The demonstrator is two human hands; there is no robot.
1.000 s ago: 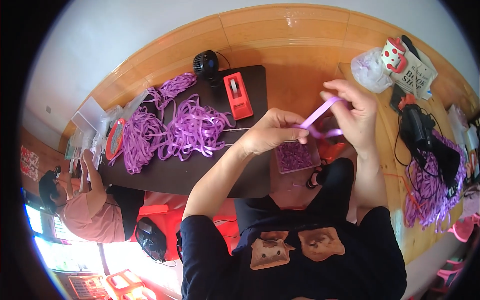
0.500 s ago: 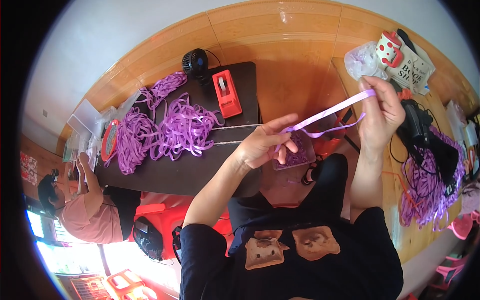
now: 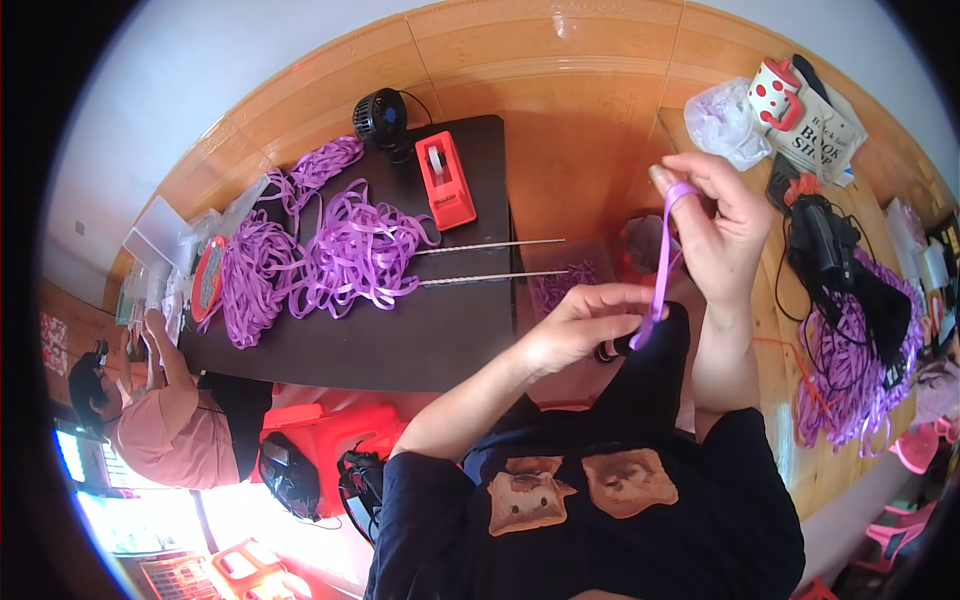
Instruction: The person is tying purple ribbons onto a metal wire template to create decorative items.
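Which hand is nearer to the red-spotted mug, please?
Right. The right hand is below and left of the red-spotted mug in the picture; the left hand is farther down and left.

We see a smooth satin sheen on the purple ribbon [image 3: 663,262], and the same soft gloss across the heaped ribbon [image 3: 362,245]. Beneath that, the dark bench [image 3: 430,345] looks smooth and nearly matt. We make out shiny red plastic on the tape dispenser [image 3: 453,195], twisted, metallic-looking rods [image 3: 490,246], glossy wall tiles [image 3: 565,95], a crinkled, translucent plastic bag [image 3: 722,125], pale grained wood on the side bench [image 3: 835,475], and matt black shirt cloth [image 3: 600,555].
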